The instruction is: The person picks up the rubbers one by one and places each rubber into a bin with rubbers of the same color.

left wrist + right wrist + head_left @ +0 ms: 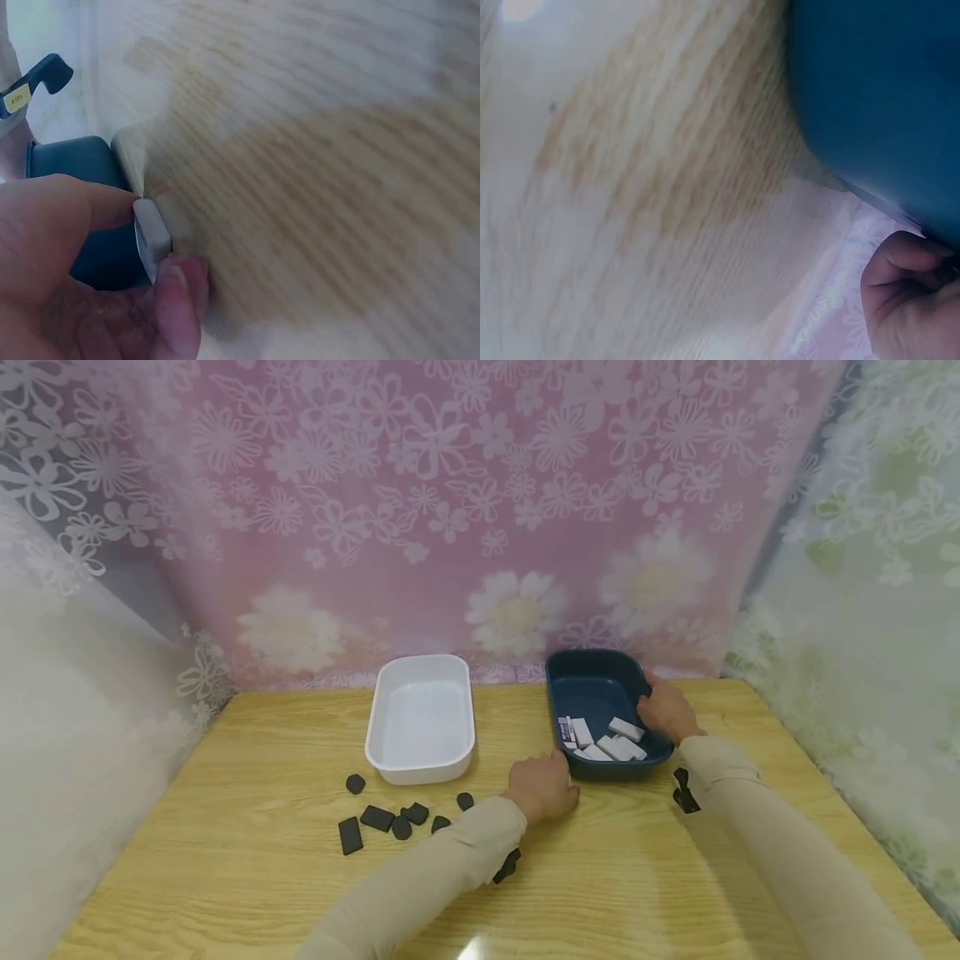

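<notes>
Left hand fingers pinching white block, near-left of blue bin; right hand clamped on right rim. Block likely light, firm; take by opposite edges.

Left hand: I pinched with thumb and fingers.
Right hand: I gripped, fingers bent.
Forearms: I stretched both forward, the right reaching farther.

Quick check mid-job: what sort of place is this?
Likely a makeshift indoor tabletop workspace, though the room beyond isn't visible. A wood-grain table stands before a pink floral cloth, and a dark blue tub sits on it.
</notes>
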